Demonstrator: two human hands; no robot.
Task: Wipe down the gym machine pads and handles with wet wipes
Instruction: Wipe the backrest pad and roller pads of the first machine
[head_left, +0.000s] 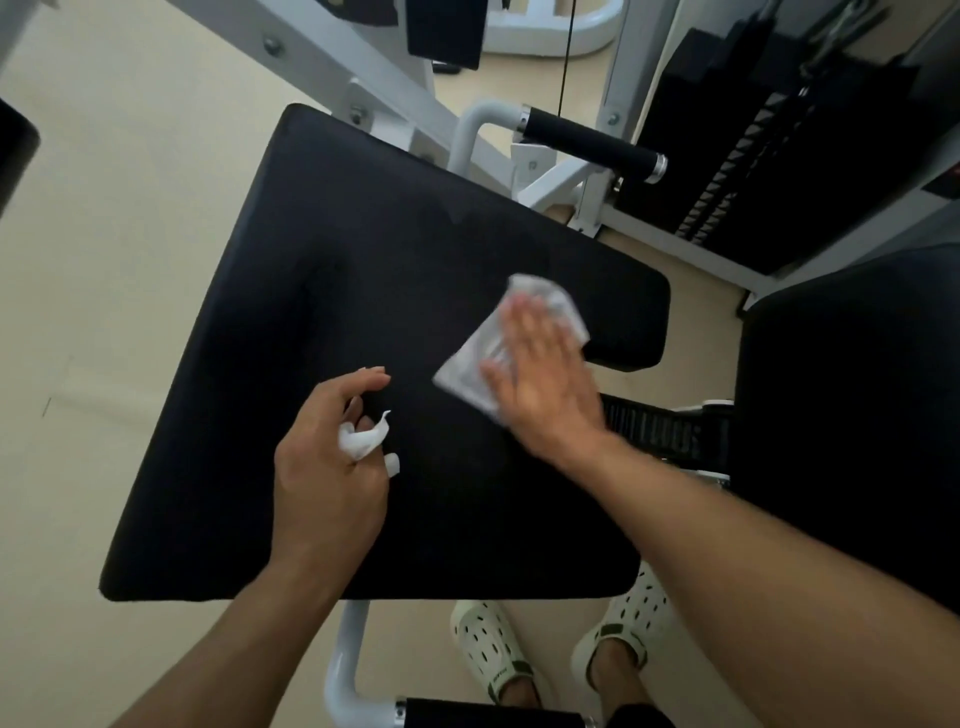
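With my right hand (540, 374) flat on the wet wipe (511, 340) near the seat pad's (322, 291) right edge and my left hand (332, 457) pinching a wadded scrap (361, 439) over its middle, I should sweep overlapping strokes outward.

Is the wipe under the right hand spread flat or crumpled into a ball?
Spread mostly flat. The wipe lies open on the black pad, with corners showing beyond the straight fingers of the right hand pressing it.

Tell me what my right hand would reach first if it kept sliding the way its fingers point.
Probably only more black seat pad. The right hand lies flat on the wet wipe, fingers aimed up the pad toward the far edge.
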